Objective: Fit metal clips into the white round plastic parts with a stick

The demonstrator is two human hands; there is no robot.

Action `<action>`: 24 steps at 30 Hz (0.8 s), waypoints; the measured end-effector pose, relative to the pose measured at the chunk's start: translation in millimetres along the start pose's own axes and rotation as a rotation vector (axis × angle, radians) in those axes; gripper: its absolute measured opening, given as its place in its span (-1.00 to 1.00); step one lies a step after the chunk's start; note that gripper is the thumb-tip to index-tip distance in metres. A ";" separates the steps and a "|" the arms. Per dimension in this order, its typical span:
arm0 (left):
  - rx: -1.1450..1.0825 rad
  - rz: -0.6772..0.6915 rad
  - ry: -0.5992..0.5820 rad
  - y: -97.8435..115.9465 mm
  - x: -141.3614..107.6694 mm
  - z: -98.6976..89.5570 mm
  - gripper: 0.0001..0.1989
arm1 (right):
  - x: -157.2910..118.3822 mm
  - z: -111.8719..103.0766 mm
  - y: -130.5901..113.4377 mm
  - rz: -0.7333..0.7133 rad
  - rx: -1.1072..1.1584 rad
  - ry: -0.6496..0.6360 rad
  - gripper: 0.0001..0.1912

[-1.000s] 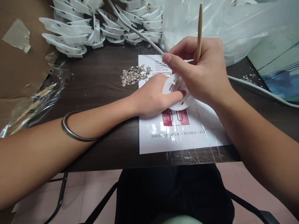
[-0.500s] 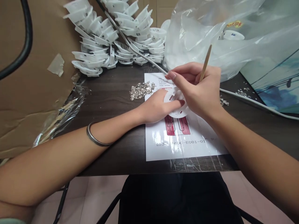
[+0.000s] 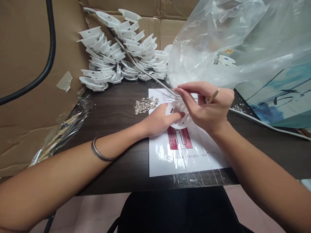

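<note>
My left hand (image 3: 159,120) grips a white round plastic part (image 3: 174,123) with small slots, its thumb lying over the inside. The part is above a printed sheet (image 3: 160,165) on the dark table. Above the part's right side is my right hand (image 3: 206,105), holding a thin wooden stick (image 3: 213,96) that sticks up past the knuckles. Its thumb and index finger are pinched together; whether something tiny is between them I cannot tell. Close by my left hand lies a pile of small shiny metal pieces (image 3: 145,105).
Many white round plastic parts (image 3: 99,74) are stacked at the back left. A clear plastic bag (image 3: 194,61) stands behind my right hand. A pale cable (image 3: 262,121) crosses the table. More small metal pieces (image 3: 239,107) lie at right. Cardboard (image 3: 29,129) walls the left.
The view has tilted up and shifted slightly, so everything sits lower in the picture. The wooden stick now leans more and looks shorter. My left hand keeps its hold on the white part.
</note>
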State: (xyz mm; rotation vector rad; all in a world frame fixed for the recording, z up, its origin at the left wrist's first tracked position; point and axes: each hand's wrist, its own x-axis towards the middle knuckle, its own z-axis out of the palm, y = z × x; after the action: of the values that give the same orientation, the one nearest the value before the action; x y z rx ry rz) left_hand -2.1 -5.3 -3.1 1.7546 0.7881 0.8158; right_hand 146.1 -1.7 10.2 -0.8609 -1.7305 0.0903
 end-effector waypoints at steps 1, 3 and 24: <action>0.001 -0.002 -0.003 0.1 0.1 0.0 -0.85 | 0.8 -1.6 0.3 -0.008 -0.010 -0.008 -0.93; 0.004 -0.015 0.002 0.2 0.1 0.2 -0.85 | 1.9 -4.0 1.8 -0.018 -0.023 -0.036 -0.95; -0.026 -0.025 0.037 1.2 0.3 0.5 -0.82 | 12.0 -19.2 8.0 -0.107 -0.087 -0.163 -0.91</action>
State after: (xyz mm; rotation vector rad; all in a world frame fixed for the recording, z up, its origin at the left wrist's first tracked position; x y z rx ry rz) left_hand -1.4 -5.7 -2.0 1.7081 0.8193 0.8396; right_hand 165.6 4.2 22.9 -0.8411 -1.9420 0.0137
